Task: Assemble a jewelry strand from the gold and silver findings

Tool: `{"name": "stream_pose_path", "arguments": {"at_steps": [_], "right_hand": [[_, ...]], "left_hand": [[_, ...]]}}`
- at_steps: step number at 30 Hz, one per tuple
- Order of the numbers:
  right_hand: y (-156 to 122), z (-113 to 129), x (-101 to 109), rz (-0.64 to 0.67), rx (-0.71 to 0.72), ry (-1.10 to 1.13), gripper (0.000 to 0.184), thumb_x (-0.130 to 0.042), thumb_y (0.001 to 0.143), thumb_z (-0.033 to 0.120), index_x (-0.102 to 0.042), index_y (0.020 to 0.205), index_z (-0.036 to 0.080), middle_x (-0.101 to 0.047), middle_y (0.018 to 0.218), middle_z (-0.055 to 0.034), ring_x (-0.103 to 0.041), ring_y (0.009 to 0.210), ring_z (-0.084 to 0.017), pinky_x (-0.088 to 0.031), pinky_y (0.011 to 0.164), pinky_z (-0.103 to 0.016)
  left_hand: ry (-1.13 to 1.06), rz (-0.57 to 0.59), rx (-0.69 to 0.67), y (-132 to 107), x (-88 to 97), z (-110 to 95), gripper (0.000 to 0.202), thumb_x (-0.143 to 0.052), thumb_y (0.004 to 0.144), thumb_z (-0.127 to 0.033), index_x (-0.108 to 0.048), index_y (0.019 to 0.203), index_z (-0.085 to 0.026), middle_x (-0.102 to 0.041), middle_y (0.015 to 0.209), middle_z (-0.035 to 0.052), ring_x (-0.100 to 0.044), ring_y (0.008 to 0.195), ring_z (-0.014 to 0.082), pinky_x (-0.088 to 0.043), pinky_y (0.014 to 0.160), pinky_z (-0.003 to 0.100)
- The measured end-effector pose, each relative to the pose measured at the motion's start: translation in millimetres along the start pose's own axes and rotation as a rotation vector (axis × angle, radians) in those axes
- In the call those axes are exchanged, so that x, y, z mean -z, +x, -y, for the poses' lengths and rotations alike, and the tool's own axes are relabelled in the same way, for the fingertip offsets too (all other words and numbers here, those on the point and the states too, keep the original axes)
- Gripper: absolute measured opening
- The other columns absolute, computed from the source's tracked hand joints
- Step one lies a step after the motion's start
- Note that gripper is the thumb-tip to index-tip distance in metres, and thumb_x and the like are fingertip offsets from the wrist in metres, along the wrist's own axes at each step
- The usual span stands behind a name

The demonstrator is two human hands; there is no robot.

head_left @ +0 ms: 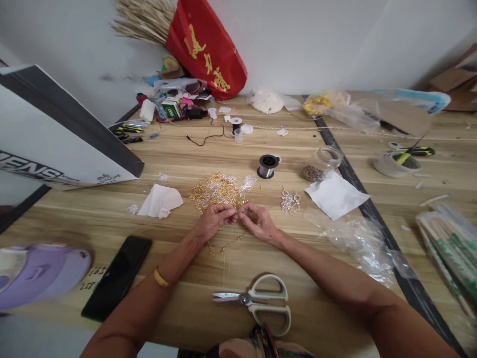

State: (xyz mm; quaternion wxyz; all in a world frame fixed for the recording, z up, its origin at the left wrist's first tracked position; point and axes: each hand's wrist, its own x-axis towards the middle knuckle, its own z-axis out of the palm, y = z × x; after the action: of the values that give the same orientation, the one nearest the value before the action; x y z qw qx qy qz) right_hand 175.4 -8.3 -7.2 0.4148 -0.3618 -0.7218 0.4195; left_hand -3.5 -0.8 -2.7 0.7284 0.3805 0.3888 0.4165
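White-handled scissors [245, 299] lay nearest on the wooden table [179, 313]. Beyond them a thin gold chain [222, 250] looped loosely on the wood, its two sides rising to the hands. The left hand [217, 219] and right hand [262, 224] almost met, fingertips closed in a pinch on the chain — the exact bit between them too small to make out. Just past the fingers spread a gold-and-silver bead pile [216, 191]; farther off, a wire spool [268, 166] stood upright — then a red bag [208, 54] against the wall [316, 44].
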Motion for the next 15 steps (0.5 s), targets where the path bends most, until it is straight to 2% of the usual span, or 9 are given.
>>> {"name": "stream_pose_path", "arguments": {"at_steps": [15], "right_hand": [[0.2,-3.1,-1.3,0.013,-0.002,0.050,0.021,-0.051,0.089,0.035,-0.055,0.084,0.015,-0.060,0.067,-0.0015,-0.047,0.052,-0.009,-0.035,0.046,-0.020]], "left_hand": [[-0.003,0.001,-0.014,2.2,2.9,4.0,0.021,-0.080,0.063,-0.028,-0.073,0.072,-0.011,-0.068,0.068,0.0052,-0.060,0.065,0.0128,-0.046,0.066,0.026]]}}
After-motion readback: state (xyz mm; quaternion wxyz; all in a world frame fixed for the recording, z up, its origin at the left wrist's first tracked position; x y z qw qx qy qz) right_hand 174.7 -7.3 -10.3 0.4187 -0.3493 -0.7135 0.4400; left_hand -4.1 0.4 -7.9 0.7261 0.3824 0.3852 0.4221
